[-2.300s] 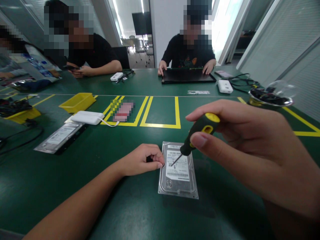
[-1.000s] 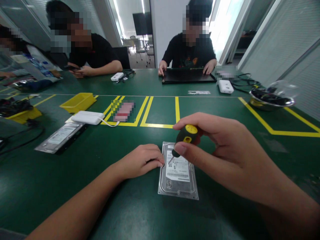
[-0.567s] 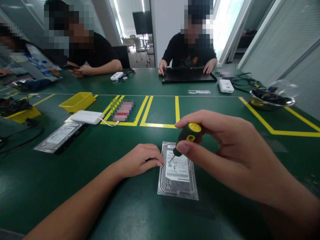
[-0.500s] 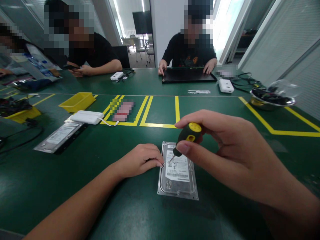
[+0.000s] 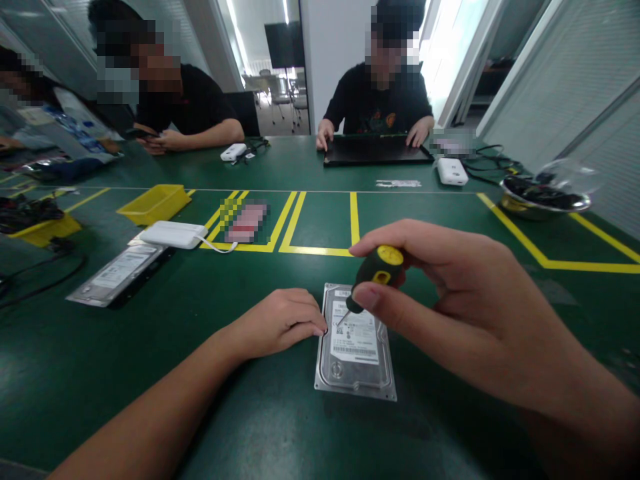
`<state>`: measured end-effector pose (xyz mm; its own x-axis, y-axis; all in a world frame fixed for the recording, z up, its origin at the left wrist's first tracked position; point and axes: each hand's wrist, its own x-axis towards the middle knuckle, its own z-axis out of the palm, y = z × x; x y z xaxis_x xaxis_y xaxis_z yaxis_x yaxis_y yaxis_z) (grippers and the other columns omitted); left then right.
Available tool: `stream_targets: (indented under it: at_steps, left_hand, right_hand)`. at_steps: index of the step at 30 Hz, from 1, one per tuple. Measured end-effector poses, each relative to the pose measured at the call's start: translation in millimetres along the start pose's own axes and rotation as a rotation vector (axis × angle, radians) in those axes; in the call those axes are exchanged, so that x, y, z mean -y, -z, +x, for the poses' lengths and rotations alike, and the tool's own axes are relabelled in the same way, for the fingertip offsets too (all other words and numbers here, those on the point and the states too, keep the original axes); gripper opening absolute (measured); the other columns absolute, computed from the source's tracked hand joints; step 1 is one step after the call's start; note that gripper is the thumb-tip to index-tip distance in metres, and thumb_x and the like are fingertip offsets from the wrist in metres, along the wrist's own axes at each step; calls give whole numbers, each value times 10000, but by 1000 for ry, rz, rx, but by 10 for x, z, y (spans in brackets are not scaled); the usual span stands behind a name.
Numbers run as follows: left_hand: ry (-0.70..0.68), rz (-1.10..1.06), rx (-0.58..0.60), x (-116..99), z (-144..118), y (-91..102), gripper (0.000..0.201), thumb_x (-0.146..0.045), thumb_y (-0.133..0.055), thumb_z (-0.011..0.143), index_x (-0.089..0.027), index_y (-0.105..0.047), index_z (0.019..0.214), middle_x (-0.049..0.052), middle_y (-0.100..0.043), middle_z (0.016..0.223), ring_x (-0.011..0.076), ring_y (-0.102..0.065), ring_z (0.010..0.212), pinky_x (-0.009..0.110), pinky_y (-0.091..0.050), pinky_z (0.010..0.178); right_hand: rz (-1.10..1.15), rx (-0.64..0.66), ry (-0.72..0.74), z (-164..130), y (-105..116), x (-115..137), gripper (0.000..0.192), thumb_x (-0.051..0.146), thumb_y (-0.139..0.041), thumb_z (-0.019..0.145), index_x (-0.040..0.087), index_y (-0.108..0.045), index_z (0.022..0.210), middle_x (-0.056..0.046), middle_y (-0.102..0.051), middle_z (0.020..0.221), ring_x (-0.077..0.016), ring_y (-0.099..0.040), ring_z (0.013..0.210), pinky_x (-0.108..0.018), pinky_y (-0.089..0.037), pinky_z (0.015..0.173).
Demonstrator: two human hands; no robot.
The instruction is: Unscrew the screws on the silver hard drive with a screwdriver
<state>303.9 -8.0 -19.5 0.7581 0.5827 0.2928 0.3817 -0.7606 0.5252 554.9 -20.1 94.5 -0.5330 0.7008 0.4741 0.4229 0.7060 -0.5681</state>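
A silver hard drive [image 5: 354,373] with a white label lies flat on the green table in front of me. My left hand [image 5: 283,320] is closed at its left edge, with thumb and fingertips on the rim. Between thumb and fingers, my right hand [image 5: 460,300] grips a short screwdriver [image 5: 377,277] with a dark green and yellow handle. The screwdriver is tilted, its thin shaft pointing down and left over the label. Whether the tip touches the drive I cannot tell. The handle and my right fingers cover the drive's upper right corner.
Left of me lie a second hard drive [image 5: 117,270], a white power bank [image 5: 173,235] with a cable, and a yellow tray [image 5: 155,203]. A metal bowl [image 5: 545,208] of dark parts stands at the right. Across the table, one person holds a black panel [image 5: 377,150]; another sits farther left.
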Motion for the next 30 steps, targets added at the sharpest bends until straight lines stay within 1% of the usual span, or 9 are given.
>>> stream_targets:
  at_steps: [9, 14, 17, 20, 24, 30]
  left_hand:
    - [72, -94, -15, 27, -2, -8, 75, -223, -652, 917, -196, -720, 900, -2, -724, 845, 99, -647, 764, 201, -467, 711]
    - [107, -112, 9, 44, -1, -11, 97, -257, -648, 922, -181, -706, 905, 5, -708, 847, 113, -643, 769, 218, -460, 705]
    - [128, -107, 26, 58, -2, -16, 120, -282, -643, 925, -175, -696, 914, 5, -692, 848, 119, -635, 778, 224, -452, 705]
    - [144, -111, 46, 72, -6, -22, 138, -297, -629, 932, -176, -697, 935, 11, -688, 869, 128, -631, 793, 237, -458, 722]
    - [189, -127, 73, 78, -4, -22, 164, -309, -628, 931, -169, -697, 982, 34, -693, 933, 150, -639, 852, 267, -478, 773]
    - [193, -138, 48, 84, -2, -24, 169, -319, -655, 914, -159, -698, 951, 33, -687, 889, 140, -637, 803, 241, -469, 708]
  right_hand:
    - [14, 6, -6, 10, 9, -1, 180, 261, -711, 828, 214, -651, 992, 22, -657, 902, -113, -571, 745, -247, -456, 608]
    - [14, 21, -22, -1, 5, 6, 189, 283, -692, 847, 217, -651, 1019, 0, -667, 923, -135, -584, 755, -269, -466, 622]
    - [31, 34, -25, 15, -28, -6, 158, 289, -679, 857, 213, -639, 990, -7, -671, 925, -140, -589, 763, -271, -471, 634]
    - [33, 59, -28, 33, -80, -28, 150, 286, -670, 863, 197, -634, 978, 0, -672, 907, -125, -591, 756, -253, -463, 641]
    - [8, 85, -9, 38, -148, -66, 182, 281, -631, 889, 164, -652, 1027, 3, -671, 886, -100, -588, 738, -230, -447, 655]
    - [-4, 99, -2, 50, -230, -133, 206, 257, -604, 897, 155, -655, 1069, -5, -674, 897, -99, -586, 738, -226, -438, 668]
